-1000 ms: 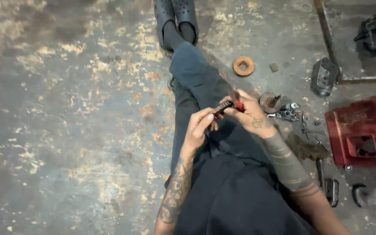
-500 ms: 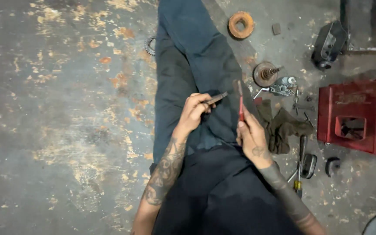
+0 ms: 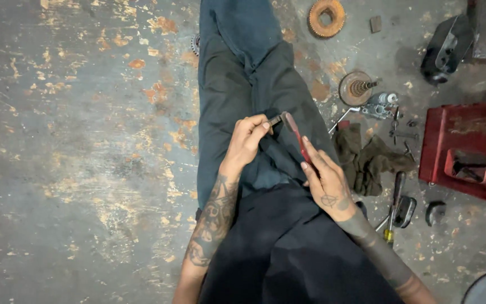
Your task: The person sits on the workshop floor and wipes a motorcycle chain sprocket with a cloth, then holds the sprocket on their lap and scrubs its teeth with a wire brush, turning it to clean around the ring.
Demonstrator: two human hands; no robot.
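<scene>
As the person sits on the floor with legs stretched out, both hands work over the lap.

Left hand: the left hand (image 3: 247,139) is pinched shut on a small dark metal part (image 3: 275,120), held at the fingertips above the dark trousers (image 3: 237,84).
Right hand: the right hand (image 3: 326,181) is closed on a red-handled tool (image 3: 297,135), whose tip points up toward the small part and sits just beside it; whether they touch, I cannot tell.
Hands: near each other, not joined, each gripping its own thing.
Rag: a dark rag (image 3: 367,157) lies crumpled on the floor just right of the right hand.
Screwdriver: a screwdriver (image 3: 392,208) lies below the rag, beside a small dark piece.
Crate: a red crate (image 3: 468,152) stands at the right edge.
Rusty ring: a rusty ring (image 3: 326,17) lies near the top, well apart from the hands.
Round part: a round part with a threaded stem (image 3: 356,88) sits between ring and crate.
Floor: worn grey concrete (image 3: 74,157) with rust-coloured patches.
</scene>
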